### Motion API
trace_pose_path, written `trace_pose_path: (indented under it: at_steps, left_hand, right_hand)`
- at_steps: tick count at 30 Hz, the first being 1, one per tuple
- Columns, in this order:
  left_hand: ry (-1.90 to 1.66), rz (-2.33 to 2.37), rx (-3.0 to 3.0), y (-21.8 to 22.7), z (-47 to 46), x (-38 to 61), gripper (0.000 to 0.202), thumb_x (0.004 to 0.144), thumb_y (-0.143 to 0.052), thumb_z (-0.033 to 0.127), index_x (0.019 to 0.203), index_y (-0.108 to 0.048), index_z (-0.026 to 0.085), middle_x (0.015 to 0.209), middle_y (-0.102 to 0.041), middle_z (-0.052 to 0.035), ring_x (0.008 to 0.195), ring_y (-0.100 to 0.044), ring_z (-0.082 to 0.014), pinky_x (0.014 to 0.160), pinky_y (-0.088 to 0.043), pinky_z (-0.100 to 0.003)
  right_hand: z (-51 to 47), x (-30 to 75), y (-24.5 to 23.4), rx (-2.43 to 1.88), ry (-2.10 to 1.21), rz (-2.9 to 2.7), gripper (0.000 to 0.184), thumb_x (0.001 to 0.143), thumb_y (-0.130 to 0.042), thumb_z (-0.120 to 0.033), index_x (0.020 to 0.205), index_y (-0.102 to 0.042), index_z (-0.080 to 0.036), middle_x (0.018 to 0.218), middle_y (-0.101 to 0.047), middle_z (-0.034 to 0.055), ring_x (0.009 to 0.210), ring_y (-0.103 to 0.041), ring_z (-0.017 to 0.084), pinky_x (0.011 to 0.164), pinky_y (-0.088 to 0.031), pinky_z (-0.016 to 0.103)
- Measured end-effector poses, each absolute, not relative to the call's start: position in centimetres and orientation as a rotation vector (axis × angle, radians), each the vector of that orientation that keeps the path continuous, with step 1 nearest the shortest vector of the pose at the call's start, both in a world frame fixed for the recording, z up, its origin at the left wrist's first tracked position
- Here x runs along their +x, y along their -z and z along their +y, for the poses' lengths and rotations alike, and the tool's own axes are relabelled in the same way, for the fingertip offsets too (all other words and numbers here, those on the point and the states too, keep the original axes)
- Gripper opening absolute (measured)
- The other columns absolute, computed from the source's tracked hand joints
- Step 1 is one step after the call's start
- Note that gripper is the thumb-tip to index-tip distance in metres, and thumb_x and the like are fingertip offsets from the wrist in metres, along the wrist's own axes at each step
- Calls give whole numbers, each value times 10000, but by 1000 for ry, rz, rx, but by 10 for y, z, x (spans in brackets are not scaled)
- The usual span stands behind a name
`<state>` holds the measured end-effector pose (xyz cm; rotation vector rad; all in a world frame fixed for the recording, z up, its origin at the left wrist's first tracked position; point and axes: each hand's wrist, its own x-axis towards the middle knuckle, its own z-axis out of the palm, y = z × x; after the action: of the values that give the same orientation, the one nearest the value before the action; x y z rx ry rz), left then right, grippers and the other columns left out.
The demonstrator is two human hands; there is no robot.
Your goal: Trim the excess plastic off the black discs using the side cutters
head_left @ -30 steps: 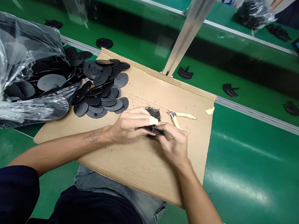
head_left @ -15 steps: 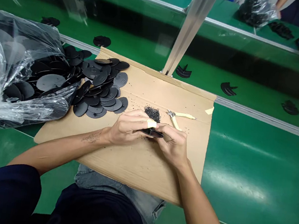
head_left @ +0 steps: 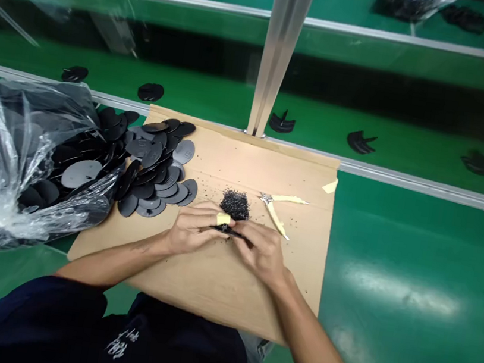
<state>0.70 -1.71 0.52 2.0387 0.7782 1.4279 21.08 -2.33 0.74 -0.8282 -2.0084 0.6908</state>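
My left hand (head_left: 192, 231) and my right hand (head_left: 259, 250) meet over a cardboard sheet (head_left: 220, 274), both pinched on one thin black plastic disc (head_left: 234, 234) held edge-on between them. A yellowish tape wrap sits on a left fingertip. Just beyond the hands lies a small heap of black trimmings (head_left: 234, 204). Cream-handled cutters (head_left: 277, 207) rest on the cardboard to the right of that heap, untouched. A pile of black discs (head_left: 158, 164) spreads over the cardboard's left part.
A clear plastic bag (head_left: 15, 161) full of black discs lies at the left. An aluminium post (head_left: 278, 54) rises behind the cardboard. Several black parts (head_left: 360, 141) ride on the green belt beyond a metal rail (head_left: 430, 189). Green table surface (head_left: 413, 277) extends to the right.
The view has swung and tilted, so everything sits a little lower and more to the left. Both hands stay pinched on the black disc, drawn slightly closer together.
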Motion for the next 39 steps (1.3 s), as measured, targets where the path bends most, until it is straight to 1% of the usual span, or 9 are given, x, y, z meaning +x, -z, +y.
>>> trace_pose_path:
  at_steps: [4,8,14,24,28,31,34,36,39]
  left_hand:
    - [-1359,785,1996,-5,-17,12,235,909,-736,175,1143,-755,187,877,-770,-77,819,-691,-164,723,-589,-286]
    - [-1330,772,1944,0,-16,18,258,920,-737,291,1147,-741,167,891,-748,-94,839,-684,-182,738,-582,-312]
    - [-1297,830,1863,4,-14,14,234,889,-775,291,1093,-755,179,889,-739,-70,807,-681,-156,719,-565,-275]
    - [-1295,856,1805,1,-11,10,215,889,-776,324,1057,-794,190,893,-751,-60,787,-683,-135,696,-541,-233]
    - [-1157,965,1356,-3,-5,9,326,853,-786,475,971,-808,173,924,-783,-74,853,-716,-169,797,-568,-265]
    - [-1119,989,894,-6,2,9,468,742,-851,561,931,-787,138,941,-790,-89,882,-732,-205,858,-579,-316]
    - [-1145,958,586,-11,10,10,429,688,-912,451,917,-752,126,885,-771,-63,810,-722,-166,806,-575,-284]
    - [-1133,929,500,-14,15,11,340,739,-886,371,915,-721,132,786,-725,-23,697,-682,-116,696,-553,-230]
    - [-1082,909,487,-15,20,11,321,775,-865,374,901,-676,146,680,-642,21,586,-612,-82,571,-504,-191]
  right_hand:
    - [-27,212,-5,-843,-720,-1963,81,962,-657,-192,997,-729,-178,906,-799,90,752,-759,183,671,-616,270]
    - [-27,212,-1,-835,-777,-1888,102,979,-645,-214,959,-731,-162,875,-791,89,754,-757,173,683,-623,261]
    - [-24,212,-6,-863,-876,-1841,115,933,-720,-239,1018,-758,-171,977,-796,104,844,-767,192,761,-651,298]
    - [-19,209,-5,-929,-861,-1830,182,984,-655,-338,988,-773,-198,960,-794,90,847,-759,203,763,-645,339]
    - [-11,220,-12,-1096,-689,-2010,377,916,-721,-476,1196,-718,-224,1206,-734,138,1123,-698,295,969,-594,497]
    - [-1,237,-12,-1346,-431,-2161,587,858,-756,-543,1348,-634,-243,1472,-560,179,1388,-503,409,1092,-471,649]
    - [7,251,-4,-1583,-275,-2196,601,901,-709,-488,1415,-564,-213,1507,-501,205,1435,-417,454,1087,-440,671]
    - [9,256,0,-1642,-224,-2210,561,939,-656,-437,1425,-542,-180,1443,-542,224,1378,-458,443,1068,-450,632]
    - [9,257,-1,-1660,-174,-2215,447,977,-578,-377,1360,-585,-148,1295,-610,230,1221,-536,410,1010,-475,572]
